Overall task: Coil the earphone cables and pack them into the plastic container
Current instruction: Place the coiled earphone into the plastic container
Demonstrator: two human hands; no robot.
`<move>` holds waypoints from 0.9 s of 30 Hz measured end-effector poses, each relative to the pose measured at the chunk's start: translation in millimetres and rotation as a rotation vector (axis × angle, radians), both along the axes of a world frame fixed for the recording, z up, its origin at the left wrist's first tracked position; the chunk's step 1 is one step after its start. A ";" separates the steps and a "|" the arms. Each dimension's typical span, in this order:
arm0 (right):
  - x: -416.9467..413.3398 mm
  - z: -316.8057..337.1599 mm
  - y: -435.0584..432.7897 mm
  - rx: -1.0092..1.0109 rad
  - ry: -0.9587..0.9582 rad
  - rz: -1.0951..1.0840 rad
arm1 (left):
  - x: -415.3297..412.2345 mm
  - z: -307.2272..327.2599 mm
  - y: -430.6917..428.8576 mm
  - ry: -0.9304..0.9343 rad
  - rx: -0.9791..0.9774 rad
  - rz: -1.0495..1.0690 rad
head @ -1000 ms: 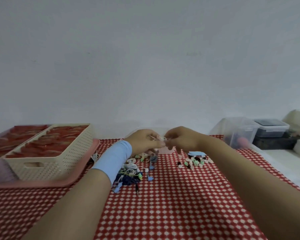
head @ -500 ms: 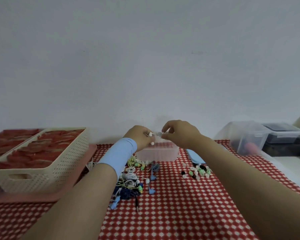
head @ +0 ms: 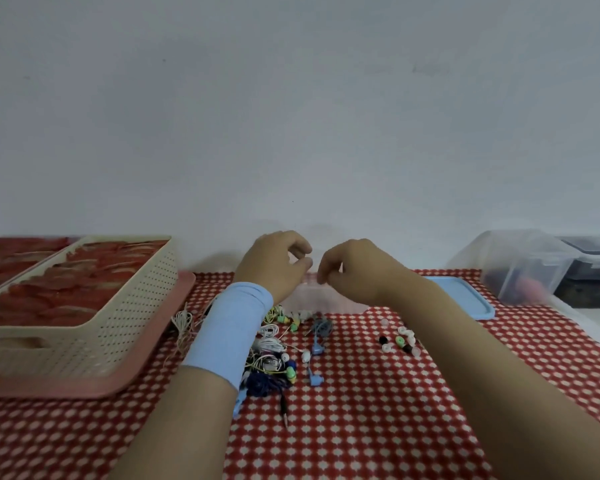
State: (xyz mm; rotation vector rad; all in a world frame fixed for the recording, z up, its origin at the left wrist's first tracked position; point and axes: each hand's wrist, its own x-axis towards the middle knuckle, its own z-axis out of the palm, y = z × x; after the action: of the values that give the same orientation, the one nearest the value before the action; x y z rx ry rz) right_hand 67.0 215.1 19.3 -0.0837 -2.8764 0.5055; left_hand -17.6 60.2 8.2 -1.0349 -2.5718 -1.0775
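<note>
A tangle of white, yellow, green, blue and dark earphones [head: 274,351] lies on the red checked cloth under my left wrist. Behind it stands a small clear plastic container [head: 329,301], partly hidden by my hands. My left hand [head: 274,268], with a light blue band on its wrist, and my right hand [head: 355,273] hover side by side just above the container. Both have curled fingers and their fingertips are a little apart. No earphone or cable shows between them, and I cannot tell whether either hand holds anything.
Loose ear tips [head: 400,341] are scattered to the right of the pile. A blue lid [head: 465,296] lies at the back right, with clear storage boxes [head: 523,265] beyond it. A cream perforated basket [head: 94,327] stands on a pink tray [head: 125,382] at the left.
Both hands pinched a white earphone bud together before. They have since drawn slightly apart over the container and the bud is no longer visible. The view has tilted down a little.
</note>
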 end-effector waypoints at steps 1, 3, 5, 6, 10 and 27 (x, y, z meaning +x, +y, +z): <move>6.1 0.4 -4.9 -0.020 -0.060 0.053 | 6.1 0.1 -1.9 -0.010 0.018 -0.018; 14.3 -6.3 -12.7 0.024 -0.202 0.151 | 17.4 -0.8 -5.3 -0.013 0.004 -0.049; 16.6 -19.1 -14.9 0.083 -0.291 0.197 | 24.2 0.9 -7.1 -0.034 -0.021 -0.081; 17.0 -25.4 -13.9 0.074 -0.283 0.194 | 26.5 2.0 -7.2 -0.065 -0.041 -0.102; 24.4 -30.7 -0.9 -0.032 -0.134 0.102 | 33.7 1.3 -4.0 -0.160 -0.185 -0.186; 50.0 -16.8 67.5 -0.269 -0.222 0.033 | 41.0 -24.4 20.0 -0.257 -0.227 -0.273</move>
State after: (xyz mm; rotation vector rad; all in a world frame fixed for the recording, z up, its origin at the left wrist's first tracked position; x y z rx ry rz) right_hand 117.1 282.5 2.4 -0.1440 -3.0074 0.9427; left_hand 23.4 80.2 -16.2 -1.4221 -2.8723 -1.0554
